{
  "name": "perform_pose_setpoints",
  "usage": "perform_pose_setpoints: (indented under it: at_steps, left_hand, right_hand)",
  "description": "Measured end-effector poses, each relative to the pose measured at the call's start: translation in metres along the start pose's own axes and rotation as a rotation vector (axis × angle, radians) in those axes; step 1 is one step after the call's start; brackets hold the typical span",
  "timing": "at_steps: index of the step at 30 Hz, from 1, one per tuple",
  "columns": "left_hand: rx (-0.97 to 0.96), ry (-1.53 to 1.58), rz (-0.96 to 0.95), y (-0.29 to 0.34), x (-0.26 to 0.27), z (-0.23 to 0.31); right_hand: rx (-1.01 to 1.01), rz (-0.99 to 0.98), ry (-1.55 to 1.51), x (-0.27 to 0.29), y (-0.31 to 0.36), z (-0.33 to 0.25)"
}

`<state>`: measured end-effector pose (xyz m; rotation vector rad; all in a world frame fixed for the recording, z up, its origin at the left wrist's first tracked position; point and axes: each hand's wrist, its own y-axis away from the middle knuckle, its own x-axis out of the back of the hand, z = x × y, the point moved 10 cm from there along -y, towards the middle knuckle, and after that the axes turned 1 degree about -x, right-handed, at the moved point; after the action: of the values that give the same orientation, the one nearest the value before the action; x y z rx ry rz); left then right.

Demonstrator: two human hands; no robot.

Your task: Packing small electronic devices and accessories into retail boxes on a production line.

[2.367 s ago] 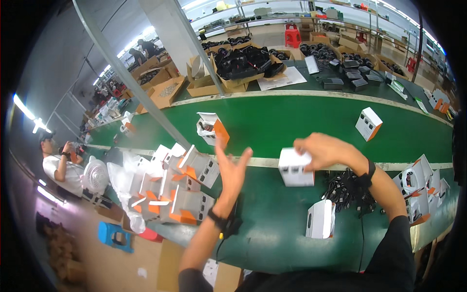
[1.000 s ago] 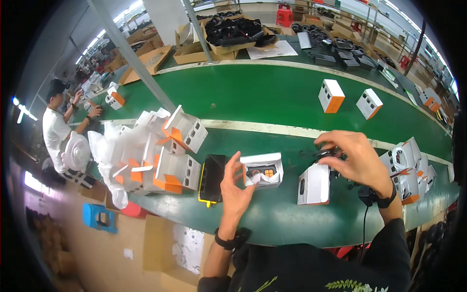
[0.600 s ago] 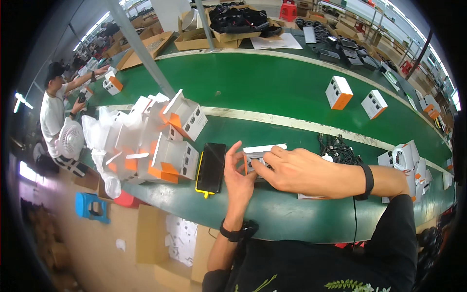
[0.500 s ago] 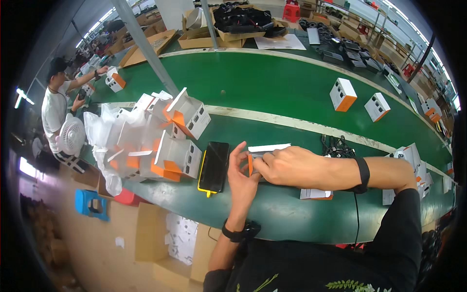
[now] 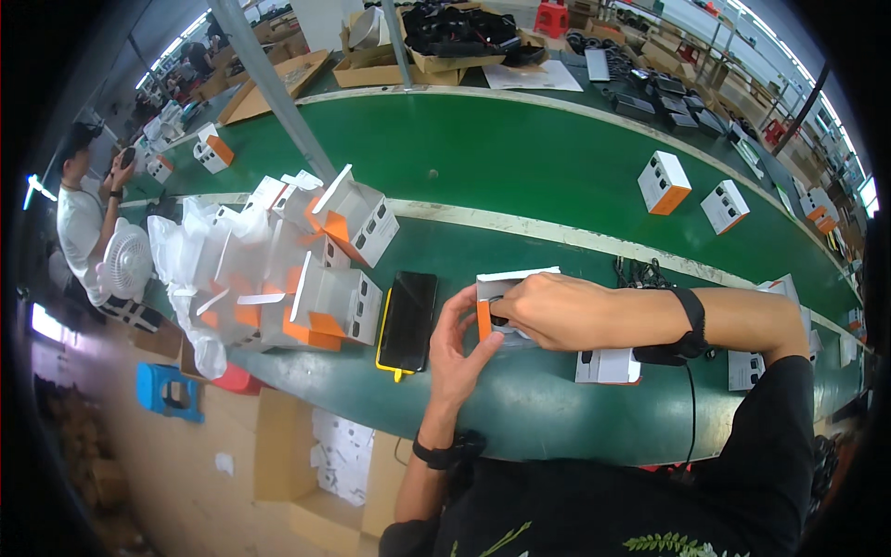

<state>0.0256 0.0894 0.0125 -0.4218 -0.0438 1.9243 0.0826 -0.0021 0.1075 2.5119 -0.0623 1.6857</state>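
Green bench [image 5: 520, 408] along the near side, green belt [image 5: 483, 158] beyond, pale strip between. On the bench, near the middle: box [image 5: 484, 322], just right of a black slab [image 5: 408, 320] with yellow edging. White, orange at the left end; white flap along the far side; top open. Dark item [image 5: 498, 318] at the mouth.

Left hand [image 5: 457, 362]: half-open, in a C about the orange end, thumb on the near side. Cannot tell how firmly closed on it. Right hand [image 5: 548, 311]: above the opening, fingers curled down into it. Cannot tell whether closed on the dark item or only touching.

Hidden: most of the inside and the right part of the box, behind the right hand; right fingertips mostly out of sight. Cables [image 5: 640, 272] beyond the right forearm, partly covered. Second box [image 5: 603, 365] on its near side, upper edge covered. Dark lump [image 5: 664, 355] by the wrist: kind hard to make out. Co-worker [image 5: 83, 223] at far left, partly behind a fan [image 5: 127, 263]. Far background blurred.
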Motion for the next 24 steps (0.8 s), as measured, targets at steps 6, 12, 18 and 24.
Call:
perform_pose_setpoints:
  at_steps: [6,12,18,24]
  left_hand:
    - [0.056,-0.188,0.027,-0.01,-0.011,-0.004]
    - [0.193,-0.115,-0.029,-0.012,-0.005,-0.002]
    - [0.385,0.138,-0.029,-0.001,-0.023,-0.025]
    - [-0.211,-0.44,-0.179,-0.014,-0.036,0.044]
  right_hand:
    - [-0.034,0.193,0.032,0.057,0.042,-0.01]
    - [-0.173,0.225,-0.214,0.057,0.063,0.003]
    - [0.107,-0.036,-0.042,0.014,0.065,-0.011]
    - [0.001,-0.196,-0.132,0.006,0.08,-0.008]
